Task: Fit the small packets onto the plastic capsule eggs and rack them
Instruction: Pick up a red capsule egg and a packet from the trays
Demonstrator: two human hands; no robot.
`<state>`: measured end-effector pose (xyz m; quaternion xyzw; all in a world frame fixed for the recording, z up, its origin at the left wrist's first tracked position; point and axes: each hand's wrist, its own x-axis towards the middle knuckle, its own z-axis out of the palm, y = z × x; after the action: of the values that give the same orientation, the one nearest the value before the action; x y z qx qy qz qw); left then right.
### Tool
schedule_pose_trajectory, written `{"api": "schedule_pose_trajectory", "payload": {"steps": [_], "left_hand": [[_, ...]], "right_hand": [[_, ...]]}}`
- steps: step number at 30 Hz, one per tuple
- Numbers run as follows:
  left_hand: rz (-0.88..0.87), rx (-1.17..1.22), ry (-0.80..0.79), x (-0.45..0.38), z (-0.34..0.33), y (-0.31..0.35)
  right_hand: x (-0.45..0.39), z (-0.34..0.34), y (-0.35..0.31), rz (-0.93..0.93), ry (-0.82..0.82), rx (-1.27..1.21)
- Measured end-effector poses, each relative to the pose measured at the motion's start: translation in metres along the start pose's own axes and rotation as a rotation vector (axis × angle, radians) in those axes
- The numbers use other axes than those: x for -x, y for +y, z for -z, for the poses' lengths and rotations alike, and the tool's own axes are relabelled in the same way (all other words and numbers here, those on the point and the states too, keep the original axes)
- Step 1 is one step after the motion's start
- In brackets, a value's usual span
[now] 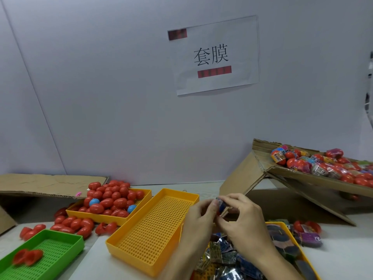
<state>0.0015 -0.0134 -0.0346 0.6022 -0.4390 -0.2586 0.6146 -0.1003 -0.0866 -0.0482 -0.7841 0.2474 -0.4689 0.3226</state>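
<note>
Both hands meet above the near edge of the counter, pinching one small packet between them: the left hand holds it with thumb and fingertips curled in, and the right hand grips it from the other side. The packet looks glossy, mostly blue with a pale printed band, and a sliver of red shows just beneath it; whether that is an egg cannot be told. Below the hands lies a heap of loose packets, crinkled film in blue, black and yellow-green, in a yellow tray. An empty perforated yellow tray sits just left of the hands. Farther left, red capsule eggs, smooth and oval with two blue ones among them, fill another yellow tray and spill onto the counter. A tilted cardboard box at right holds wrapped eggs.
</note>
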Motion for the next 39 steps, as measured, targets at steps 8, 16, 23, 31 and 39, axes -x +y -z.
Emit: {"api": "schedule_pose_trajectory", "payload": {"steps": [8, 16, 23, 31, 39], "left_hand": [[0.044, -0.284, -0.099, 0.000, 0.009, 0.004], [0.030, -0.208, -0.069, 0.001, 0.007, 0.004], [-0.030, -0.193, -0.062, 0.002, 0.004, 0.005], [-0.030, -0.156, -0.083, 0.003, 0.000, 0.009], [0.054, -0.084, -0.044, 0.002, 0.000, 0.008]], "right_hand": [[0.000, 0.005, 0.002, 0.051, -0.078, 0.041], [-0.002, 0.004, 0.001, 0.042, -0.077, 0.061], [0.000, 0.002, -0.001, 0.055, -0.089, 0.037], [0.000, 0.005, -0.001, 0.032, -0.059, 0.006], [0.001, 0.006, -0.005, 0.008, -0.095, -0.002]]}}
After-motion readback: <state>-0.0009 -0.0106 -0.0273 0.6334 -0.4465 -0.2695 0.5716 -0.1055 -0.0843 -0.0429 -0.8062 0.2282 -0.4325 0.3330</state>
